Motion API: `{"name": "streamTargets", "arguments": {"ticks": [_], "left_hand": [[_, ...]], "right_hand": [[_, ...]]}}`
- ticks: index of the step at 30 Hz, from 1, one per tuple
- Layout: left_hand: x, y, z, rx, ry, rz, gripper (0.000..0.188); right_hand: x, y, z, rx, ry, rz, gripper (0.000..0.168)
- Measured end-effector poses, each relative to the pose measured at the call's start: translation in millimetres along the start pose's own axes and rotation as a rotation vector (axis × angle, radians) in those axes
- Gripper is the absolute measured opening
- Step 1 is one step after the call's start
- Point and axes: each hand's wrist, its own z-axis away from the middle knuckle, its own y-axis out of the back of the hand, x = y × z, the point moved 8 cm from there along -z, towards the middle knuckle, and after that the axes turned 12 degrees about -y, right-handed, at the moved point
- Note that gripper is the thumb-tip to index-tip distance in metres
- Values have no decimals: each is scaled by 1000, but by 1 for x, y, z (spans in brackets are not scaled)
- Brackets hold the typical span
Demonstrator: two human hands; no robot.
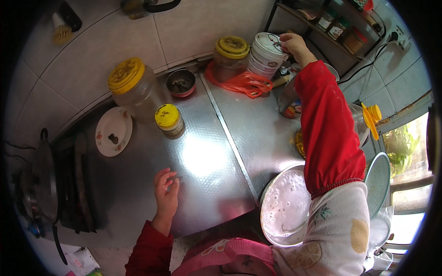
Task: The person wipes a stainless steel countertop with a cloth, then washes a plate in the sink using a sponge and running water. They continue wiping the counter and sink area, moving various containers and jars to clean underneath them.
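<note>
My right hand [294, 45] reaches to the back of the metal counter. Its fingertips pinch a thin dark looped item [275, 43], perhaps cord or wire, at the lid of a white plastic bucket [264, 63]. Just left of the bucket stands a clear jar with a yellow lid [232, 47], an orange-red plastic bag [243, 82] around its base. Over the near part of the counter is my left hand [166, 195], holding nothing, its fingers loosely curled and apart. A small yellow-lidded jar [169, 119] stands beyond it.
A basin of cloudy liquid [285, 207] sits below my right arm, beside a green colander [378, 183]. Toward the left are a large yellow-lidded jar [133, 82], a floral plate [107, 129], a small red bowl [180, 88] and a pan [45, 179]. A shelf rack [310, 24] stands back right.
</note>
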Motion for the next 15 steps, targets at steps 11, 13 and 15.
{"name": "streamTargets", "arguments": {"ticks": [11,13,15], "left_hand": [[-8,-41,4,-103,-41,7,20],[-4,-60,4,-163,-68,-20,21],[-2,-90,7,-251,-65,65,23]], "right_hand": [[-60,24,111,-229,322,-67,21],[-49,21,184,-385,305,78,21],[-33,24,258,-340,587,390,22]]}}
